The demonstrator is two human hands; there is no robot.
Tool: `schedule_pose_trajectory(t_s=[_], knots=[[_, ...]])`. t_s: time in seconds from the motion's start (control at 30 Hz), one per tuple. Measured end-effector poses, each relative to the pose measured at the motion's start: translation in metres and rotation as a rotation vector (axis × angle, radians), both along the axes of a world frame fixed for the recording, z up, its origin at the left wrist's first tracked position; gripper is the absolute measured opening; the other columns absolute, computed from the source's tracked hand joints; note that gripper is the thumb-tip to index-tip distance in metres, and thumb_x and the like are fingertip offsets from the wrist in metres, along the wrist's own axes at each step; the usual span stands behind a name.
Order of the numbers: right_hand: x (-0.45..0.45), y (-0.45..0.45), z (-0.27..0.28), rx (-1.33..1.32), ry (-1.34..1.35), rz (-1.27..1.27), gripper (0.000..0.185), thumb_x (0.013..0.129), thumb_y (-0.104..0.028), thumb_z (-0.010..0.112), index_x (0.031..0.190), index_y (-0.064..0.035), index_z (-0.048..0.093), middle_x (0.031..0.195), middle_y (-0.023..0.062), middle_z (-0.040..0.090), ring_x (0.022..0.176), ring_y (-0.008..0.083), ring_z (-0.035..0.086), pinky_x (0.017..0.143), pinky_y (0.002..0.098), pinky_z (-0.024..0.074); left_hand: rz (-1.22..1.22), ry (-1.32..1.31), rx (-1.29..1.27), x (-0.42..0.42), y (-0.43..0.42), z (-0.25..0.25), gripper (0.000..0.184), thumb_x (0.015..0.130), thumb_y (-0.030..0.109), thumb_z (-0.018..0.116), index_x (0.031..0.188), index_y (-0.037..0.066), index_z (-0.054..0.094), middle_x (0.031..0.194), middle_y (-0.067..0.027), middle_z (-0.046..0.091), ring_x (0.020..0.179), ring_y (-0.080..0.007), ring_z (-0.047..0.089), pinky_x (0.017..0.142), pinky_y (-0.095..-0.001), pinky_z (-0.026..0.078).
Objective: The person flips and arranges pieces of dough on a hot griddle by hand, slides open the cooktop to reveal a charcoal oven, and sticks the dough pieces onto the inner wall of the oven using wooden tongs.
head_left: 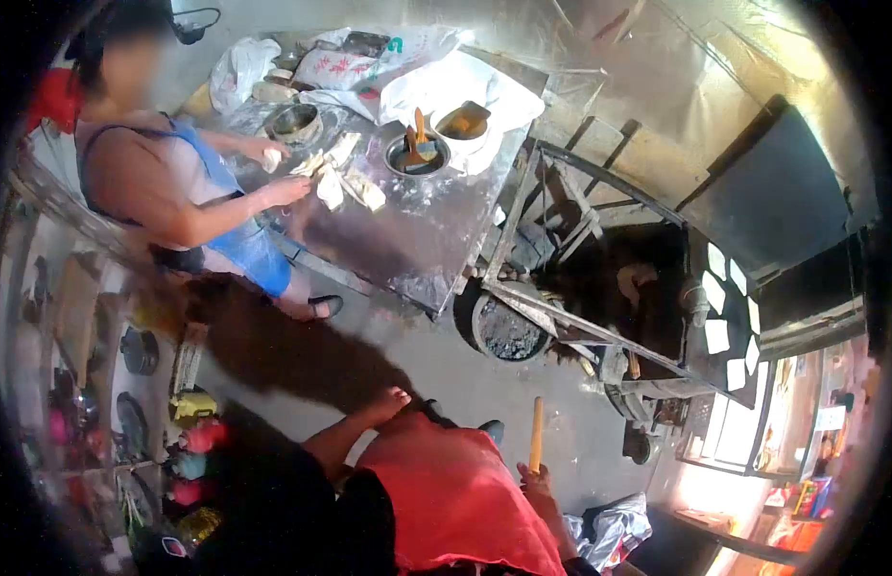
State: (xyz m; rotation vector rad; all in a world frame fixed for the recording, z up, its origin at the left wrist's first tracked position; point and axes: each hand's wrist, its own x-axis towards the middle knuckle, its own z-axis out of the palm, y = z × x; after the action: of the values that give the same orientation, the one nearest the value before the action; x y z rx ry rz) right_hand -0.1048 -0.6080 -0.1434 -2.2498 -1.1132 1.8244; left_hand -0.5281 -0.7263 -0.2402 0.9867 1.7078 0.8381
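My right hand (pixel 536 482) is wrapped round the lower end of a pale wooden rolling pin (pixel 537 432), which points up and away from me. In front of the red apron (pixel 446 485) on my body, my left hand (pixel 386 407) hangs in the air with nothing visible in it. Its fingers look loosely stretched out, though they are small in view. Ahead, dough strips (pixel 345 182) lie on the floured dark table (pixel 407 240), beyond the reach of both hands.
A co-worker (pixel 167 173) in a blue apron handles dough at the table's left side. A metal bowl with brushes (pixel 417 154) and a second pot (pixel 465 130) stand there. Right are a metal frame, an ash bucket (pixel 511 331), and flat white pieces (pixel 716 334) on a dark surface.
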Motion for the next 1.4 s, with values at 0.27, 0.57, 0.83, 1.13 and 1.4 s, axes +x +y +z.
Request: schedule_pose_trajectory(t_s=[0.27,0.57,0.83,1.13,1.4], knots=[[0.016,-0.005,0.003,-0.021,-0.006,0.115,0.041,0.073,-0.034,0.077,0.095,-0.008,0.054,0.061,0.0001,0.047,0.048,0.0113,0.046,0.038,0.0306,0.037,0.056,0.054,-0.473,-0.003,-0.025,0.014,0.036,0.087,0.037,0.056,0.085,0.002,0.065,0.071,-0.0106,0.064,0.066,-0.018,0.06,0.062,-0.037,0.047],[0.021,-0.012,0.009,-0.094,-0.062,0.141,0.035,0.074,-0.032,0.075,0.09,-0.0077,0.055,0.061,-0.0001,0.047,0.049,0.0108,0.046,0.039,0.0307,0.0369,0.042,-0.068,-0.397,-0.002,-0.04,0.025,0.031,0.084,0.033,0.06,0.082,0.003,0.068,0.074,-0.0112,0.066,0.067,-0.0168,0.06,0.063,-0.0365,0.048],[-0.008,-0.002,0.036,-0.015,-0.094,0.129,0.057,0.072,-0.044,0.072,0.099,0.0038,0.058,0.076,0.0117,0.063,0.067,0.0204,0.06,0.059,0.0369,0.0474,0.037,-0.001,-0.33,0.0,-0.012,-0.007,0.034,0.086,0.036,0.053,0.088,0.004,0.065,0.077,-0.0105,0.065,0.07,-0.0204,0.061,0.065,-0.0363,0.048],[-0.003,-0.003,0.034,-0.022,-0.079,0.069,0.048,0.077,-0.05,0.068,0.095,-0.008,0.055,0.053,-0.0006,0.042,0.043,0.0147,0.044,0.038,0.0327,0.0372,0.008,0.075,-0.411,-0.003,-0.024,0.013,0.036,0.085,0.039,0.055,0.093,0.006,0.067,0.09,-0.0126,0.067,0.08,-0.0256,0.064,0.075,-0.0376,0.05],[0.017,-0.01,-0.006,-0.01,-0.249,0.237,0.05,0.081,-0.046,0.063,0.095,0.0017,0.062,0.062,0.007,0.057,0.048,0.0146,0.051,0.04,0.0323,0.0359,0.126,0.039,-0.259,-0.009,-0.059,-0.072,0.037,0.08,0.041,0.059,0.09,0.006,0.067,0.076,-0.0122,0.067,0.069,-0.027,0.065,0.07,-0.0388,0.051]])
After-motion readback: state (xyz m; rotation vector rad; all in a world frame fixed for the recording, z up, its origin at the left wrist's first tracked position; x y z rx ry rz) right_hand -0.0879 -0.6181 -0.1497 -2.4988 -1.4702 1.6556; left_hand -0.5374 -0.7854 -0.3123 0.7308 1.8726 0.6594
